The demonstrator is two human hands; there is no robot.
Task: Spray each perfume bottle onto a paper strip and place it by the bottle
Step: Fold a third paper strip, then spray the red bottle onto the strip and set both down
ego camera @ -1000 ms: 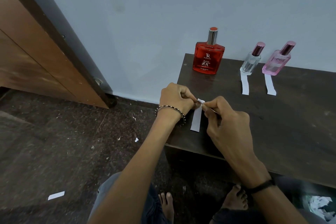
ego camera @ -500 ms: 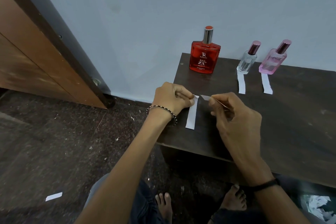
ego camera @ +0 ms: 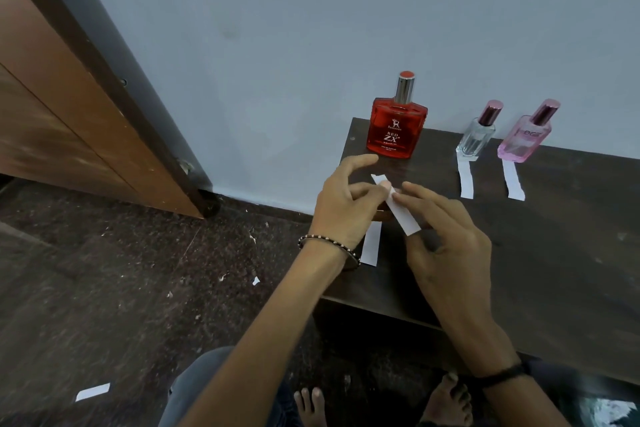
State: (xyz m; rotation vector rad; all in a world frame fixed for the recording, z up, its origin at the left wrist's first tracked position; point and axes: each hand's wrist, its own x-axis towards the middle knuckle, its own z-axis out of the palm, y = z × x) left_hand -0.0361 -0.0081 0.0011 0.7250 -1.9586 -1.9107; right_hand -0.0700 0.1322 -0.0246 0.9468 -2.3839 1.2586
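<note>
White strip (ego camera: 396, 203): pinched between both hands, tilted above the bench (ego camera: 554, 253).
Left hand (ego camera: 341, 206): thumb on strip, other fingers spread.
Right hand (ego camera: 446, 236): fingertips grip strip.
Red bottle (ego camera: 396, 128): upright, back left.
Clear bottle (ego camera: 476, 137), pink bottle (ego camera: 524, 137): each has a strip in front.
Second strip (ego camera: 370, 248): flat on bench.

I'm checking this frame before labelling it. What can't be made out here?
- Head view: the upper part of the paper strip on the table is hidden by the left hand.
- Small print under "RED ZX" on the red bottle is too small to read.
- White crumpled material is cut off by the bottom-right corner.
- Whether the held strip is sprayed: not visible.
</note>
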